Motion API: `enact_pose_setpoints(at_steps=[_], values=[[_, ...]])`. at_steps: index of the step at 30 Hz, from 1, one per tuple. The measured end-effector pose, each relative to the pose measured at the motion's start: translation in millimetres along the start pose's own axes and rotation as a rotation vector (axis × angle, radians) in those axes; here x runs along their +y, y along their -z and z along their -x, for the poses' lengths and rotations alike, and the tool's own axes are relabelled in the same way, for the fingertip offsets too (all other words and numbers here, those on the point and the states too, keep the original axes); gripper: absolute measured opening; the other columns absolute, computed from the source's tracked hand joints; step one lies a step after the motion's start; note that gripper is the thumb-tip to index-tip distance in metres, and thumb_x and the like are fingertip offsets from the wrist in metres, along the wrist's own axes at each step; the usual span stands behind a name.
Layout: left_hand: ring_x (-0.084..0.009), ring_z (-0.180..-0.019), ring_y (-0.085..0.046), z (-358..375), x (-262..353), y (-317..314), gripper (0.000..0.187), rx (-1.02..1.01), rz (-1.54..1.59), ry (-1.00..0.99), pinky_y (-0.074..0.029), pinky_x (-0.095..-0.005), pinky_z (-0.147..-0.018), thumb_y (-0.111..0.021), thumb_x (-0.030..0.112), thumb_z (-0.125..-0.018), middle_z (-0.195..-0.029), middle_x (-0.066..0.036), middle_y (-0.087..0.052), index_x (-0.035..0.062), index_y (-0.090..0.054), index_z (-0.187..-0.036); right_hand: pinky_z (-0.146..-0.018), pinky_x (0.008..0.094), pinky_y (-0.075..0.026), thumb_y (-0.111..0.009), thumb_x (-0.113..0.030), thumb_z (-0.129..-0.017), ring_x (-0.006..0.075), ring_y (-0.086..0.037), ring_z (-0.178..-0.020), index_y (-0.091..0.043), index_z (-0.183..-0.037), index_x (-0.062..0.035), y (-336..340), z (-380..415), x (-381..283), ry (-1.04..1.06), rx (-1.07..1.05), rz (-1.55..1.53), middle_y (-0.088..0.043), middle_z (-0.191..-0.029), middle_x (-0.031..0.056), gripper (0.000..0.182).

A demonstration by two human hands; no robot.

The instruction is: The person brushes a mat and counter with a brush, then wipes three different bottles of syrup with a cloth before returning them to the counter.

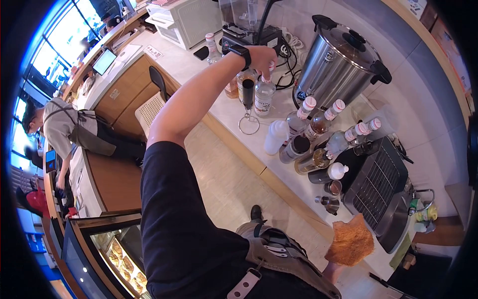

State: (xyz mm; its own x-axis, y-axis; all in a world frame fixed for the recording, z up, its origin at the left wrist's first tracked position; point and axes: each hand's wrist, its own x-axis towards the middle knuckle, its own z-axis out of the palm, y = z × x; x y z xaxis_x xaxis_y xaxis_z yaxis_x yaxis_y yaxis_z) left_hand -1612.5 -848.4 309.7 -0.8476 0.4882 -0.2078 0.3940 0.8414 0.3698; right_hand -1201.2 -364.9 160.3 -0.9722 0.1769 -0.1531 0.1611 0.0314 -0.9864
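Note:
My left hand (261,59), with a dark watch on the wrist, reaches across the counter, its fingers closed round the capped neck of a clear syrup bottle (264,97). The bottle stands upright on the counter. Close beside it are an amber bottle (231,88) and a dark-handled tool with a metal ring (248,123). At the lower right, my right hand (332,271) holds a brown cloth (351,241), which hides most of its fingers.
More bottles (311,132) and a jigger (327,203) stand along the counter. A large steel urn (336,65) is behind them. A rack (376,177) covers the sink at right. A co-worker (74,127) leans over another counter at left.

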Motion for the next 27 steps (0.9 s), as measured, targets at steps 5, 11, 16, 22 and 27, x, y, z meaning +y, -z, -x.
enact_pose_setpoints(at_steps=[5, 11, 16, 22, 27], values=[[-0.0206, -0.092, -0.074, 0.6, -9.6, -2.8, 0.047, 0.014, -0.072, -0.019, -0.057, -0.0329, -0.079, -0.087, 0.03, -0.075, -0.101, -0.009, -0.077, 0.0034, -0.075, -0.112, -0.111, 0.0403, -0.044, -0.052, -0.044, -0.105, 0.025, -0.054, -0.133, -0.047, -0.149, -0.0144, -6.3, -1.5, -1.2, 0.002, -0.015, -0.007, -0.055, -0.146, 0.0083, 0.054], [-0.0205, -0.095, -0.073, 39.6, 4.5, 12.5, 0.034, 0.232, 0.329, 0.06, -0.056, -0.0325, -0.081, -0.076, 0.029, -0.089, -0.104, -0.009, -0.078, 0.0039, -0.074, -0.113, -0.111, 0.0406, -0.045, -0.052, -0.045, -0.105, 0.025, -0.055, -0.133, -0.047, -0.149, -0.0147, -7.2, -0.6, -1.7, 0.001, -0.022, -0.028, -0.056, -0.145, 0.0081, 0.054], [-0.0224, -0.083, -0.074, 48.4, -92.7, -6.6, 0.029, 1.197, 0.29, 0.071, -0.058, -0.0362, -0.08, -0.067, 0.021, -0.094, -0.097, -0.009, -0.078, 0.0045, -0.07, -0.117, -0.11, 0.0408, -0.045, -0.051, -0.047, -0.105, 0.025, -0.055, -0.132, -0.048, -0.148, -0.0149, -5.6, -1.2, -2.0, 0.006, -0.029, -0.041, -0.056, -0.144, 0.0079, 0.053], [-0.0267, -0.113, -0.068, 9.4, -201.8, -90.4, 0.058, 1.165, 0.772, 0.184, -0.056, -0.0397, -0.09, -0.078, 0.011, -0.081, -0.128, -0.021, -0.068, -0.0015, -0.054, -0.132, -0.11, 0.0411, -0.045, -0.051, -0.048, -0.105, 0.025, -0.056, -0.131, -0.049, -0.147, -0.0152, -2.8, 0.4, -2.4, -0.004, -0.02, -0.035, -0.057, -0.143, 0.0076, 0.053], [-0.0252, -0.101, -0.073, 17.2, -193.9, -119.2, 0.044, 0.973, 0.661, 0.266, -0.056, -0.0389, -0.088, -0.083, 0.017, -0.084, -0.105, -0.015, -0.076, -0.0013, -0.063, -0.118, -0.11, 0.0413, -0.046, -0.05, -0.049, -0.105, 0.025, -0.056, -0.13, -0.05, -0.146, -0.0154, 5.0, 4.5, -2.6, -0.016, -0.019, -0.025, -0.058, -0.142, 0.0074, 0.053]])
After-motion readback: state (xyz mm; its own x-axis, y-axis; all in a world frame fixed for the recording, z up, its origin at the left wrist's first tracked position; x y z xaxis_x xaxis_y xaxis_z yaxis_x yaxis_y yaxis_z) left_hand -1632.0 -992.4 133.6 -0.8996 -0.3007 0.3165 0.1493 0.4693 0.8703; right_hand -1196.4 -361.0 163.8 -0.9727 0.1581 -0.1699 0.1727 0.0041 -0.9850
